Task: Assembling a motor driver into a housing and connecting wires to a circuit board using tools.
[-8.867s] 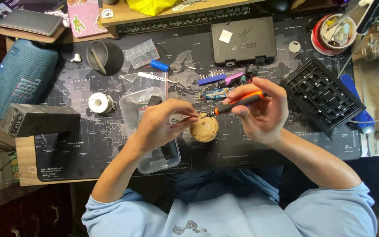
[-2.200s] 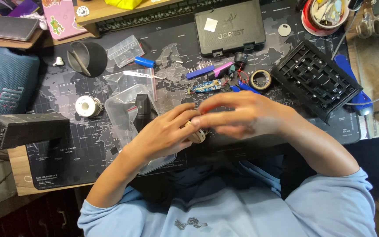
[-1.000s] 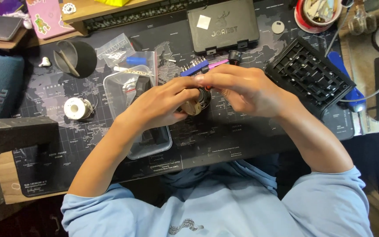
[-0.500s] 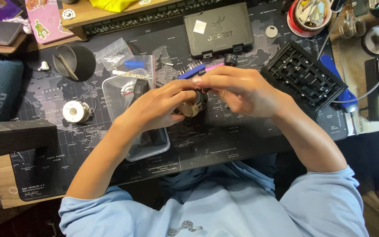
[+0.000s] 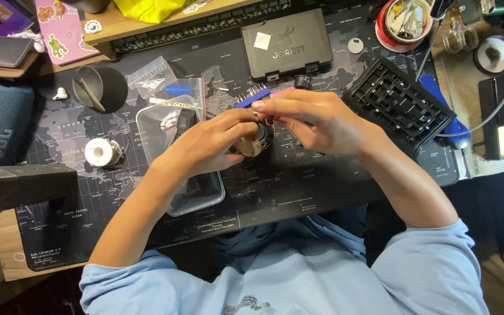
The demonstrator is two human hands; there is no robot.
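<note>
My left hand (image 5: 208,146) grips a small round part with a tan face and dark rim (image 5: 253,142) above the dark desk mat (image 5: 298,186). My right hand (image 5: 316,119) meets it from the right, fingers curled over the part's top edge; whether anything sits between those fingers is hidden. A blue and pink strip of small tools (image 5: 258,96) lies just behind both hands.
A clear plastic tray (image 5: 196,195) sits under my left wrist. A black case (image 5: 287,44) lies behind, a black keyboard frame (image 5: 401,105) to the right, a solder spool (image 5: 101,153) and black round object (image 5: 97,87) to the left, a black box (image 5: 21,186) at front left.
The orange-handled screwdriver my right hand held earlier is out of sight. Both hands have closed over the round part and shifted slightly away from my body; little differs over the last second.
</note>
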